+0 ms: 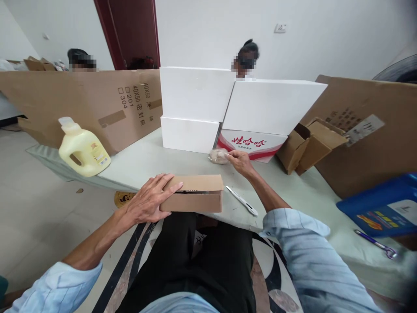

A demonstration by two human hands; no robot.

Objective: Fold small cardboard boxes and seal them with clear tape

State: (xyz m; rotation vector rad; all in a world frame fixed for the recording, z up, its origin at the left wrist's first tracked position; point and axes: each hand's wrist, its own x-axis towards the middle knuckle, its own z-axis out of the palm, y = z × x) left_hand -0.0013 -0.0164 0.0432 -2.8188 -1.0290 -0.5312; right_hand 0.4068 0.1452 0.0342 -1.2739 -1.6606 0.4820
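My left hand (153, 198) grips the left end of a small brown cardboard box (198, 202) at the table's near edge, fingers over its top and thumb low on the near side. A narrow dark gap runs under the box's top flap. Farther back, my right hand (240, 161) pinches the right edge of a roundish, translucent beige thing (217, 156) in front of the white boxes; its exact kind is unclear. A white utility knife (243, 201) lies on the table between the small box and my right forearm.
White boxes (195, 93) stand stacked at the back. Large cardboard sheets (130, 117) flank them. A yellow jug (86, 150) is at left. An open carton (309, 145), a blue container (381, 206) and a purple-handled peeler-like tool (374, 242) are at right. Two people sit beyond.
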